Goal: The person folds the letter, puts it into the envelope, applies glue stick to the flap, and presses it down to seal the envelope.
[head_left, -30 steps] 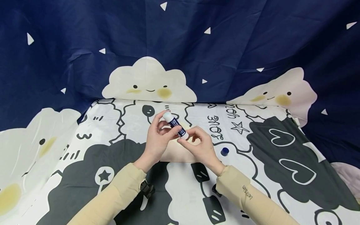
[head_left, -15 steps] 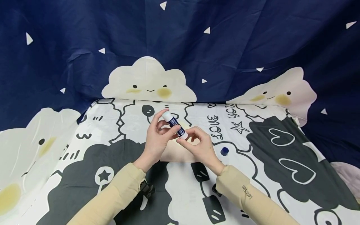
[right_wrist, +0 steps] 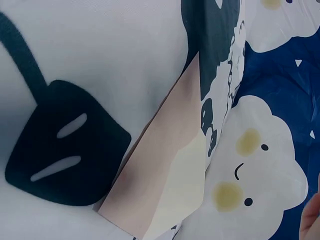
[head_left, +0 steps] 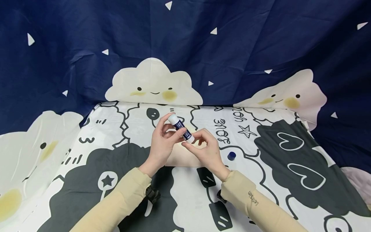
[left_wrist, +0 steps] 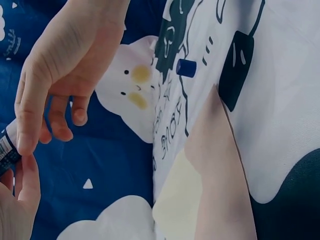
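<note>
A glue stick [head_left: 180,127] with a navy label and white ends is held tilted in the air near the middle of the head view. My left hand [head_left: 161,145] grips its barrel, thumb across the label and index finger up by the top end. At the lower white end, my right hand [head_left: 211,152] pinches with thumb and index finger. The left wrist view catches the label end of the glue stick [left_wrist: 7,150] between both hands. A small blue cap [head_left: 231,156] sits on the cloth to the right of my right hand.
Below the hands lies a pale pink paper piece [right_wrist: 155,150] with a cream part. A white and dark grey patterned cloth [head_left: 255,199] covers the table. Behind it hangs a navy curtain [head_left: 185,38] with printed clouds.
My right hand's fingers have shifted very slightly at the lower end of the glue stick. My left hand, the cap and the paper stay in place.
</note>
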Action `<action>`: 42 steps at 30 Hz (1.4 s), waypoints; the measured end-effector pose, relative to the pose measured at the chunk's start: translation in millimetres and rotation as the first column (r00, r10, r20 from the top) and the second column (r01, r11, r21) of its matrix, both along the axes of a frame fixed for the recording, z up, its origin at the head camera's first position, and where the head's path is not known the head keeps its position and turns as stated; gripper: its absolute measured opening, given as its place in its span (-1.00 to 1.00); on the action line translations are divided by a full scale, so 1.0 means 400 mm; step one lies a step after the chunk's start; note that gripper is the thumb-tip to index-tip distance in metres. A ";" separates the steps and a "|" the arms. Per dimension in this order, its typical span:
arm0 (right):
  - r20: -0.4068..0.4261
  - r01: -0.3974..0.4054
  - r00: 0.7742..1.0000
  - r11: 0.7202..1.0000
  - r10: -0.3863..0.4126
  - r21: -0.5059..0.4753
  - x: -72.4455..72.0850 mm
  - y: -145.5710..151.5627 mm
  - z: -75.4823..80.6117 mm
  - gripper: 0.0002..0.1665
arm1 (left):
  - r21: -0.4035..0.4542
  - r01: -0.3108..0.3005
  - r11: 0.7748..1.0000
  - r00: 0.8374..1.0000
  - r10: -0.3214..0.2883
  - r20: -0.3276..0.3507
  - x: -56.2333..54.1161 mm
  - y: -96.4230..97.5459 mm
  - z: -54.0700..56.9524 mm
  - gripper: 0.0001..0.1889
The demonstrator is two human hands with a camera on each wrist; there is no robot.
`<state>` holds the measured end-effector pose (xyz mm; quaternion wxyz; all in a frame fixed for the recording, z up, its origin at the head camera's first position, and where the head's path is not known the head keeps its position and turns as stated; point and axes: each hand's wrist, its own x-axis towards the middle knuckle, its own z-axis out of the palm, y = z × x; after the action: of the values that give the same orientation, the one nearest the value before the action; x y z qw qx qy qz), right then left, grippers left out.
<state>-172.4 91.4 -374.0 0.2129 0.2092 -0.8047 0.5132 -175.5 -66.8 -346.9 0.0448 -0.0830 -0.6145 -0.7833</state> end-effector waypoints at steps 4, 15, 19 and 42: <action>0.093 -0.049 0.995 0.999 0.048 0.009 0.001 0.006 -0.001 -0.61 | 0.003 -0.018 1.000 1.000 0.018 0.002 0.000 -0.002 0.003 -0.41; 0.119 -0.129 0.984 0.990 0.135 -0.054 -0.003 0.015 0.003 -0.85 | 0.030 -0.040 0.999 0.999 0.040 -0.001 -0.005 -0.007 -0.009 -0.40; 0.139 -0.115 0.983 0.992 0.122 -0.058 -0.003 0.013 0.002 -0.84 | 0.040 -0.039 0.998 0.999 0.039 -0.016 -0.006 -0.007 -0.011 -0.41; -0.064 0.037 0.997 0.998 -0.040 -0.059 0.000 -0.002 -0.011 -0.67 | 0.067 -0.067 0.996 0.997 0.069 -0.022 0.006 0.000 0.003 -0.39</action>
<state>-172.5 90.6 -378.2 0.2550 0.2041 -0.7860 0.5249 -173.1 -66.7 -345.7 0.0816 -0.0701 -0.5902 -0.8000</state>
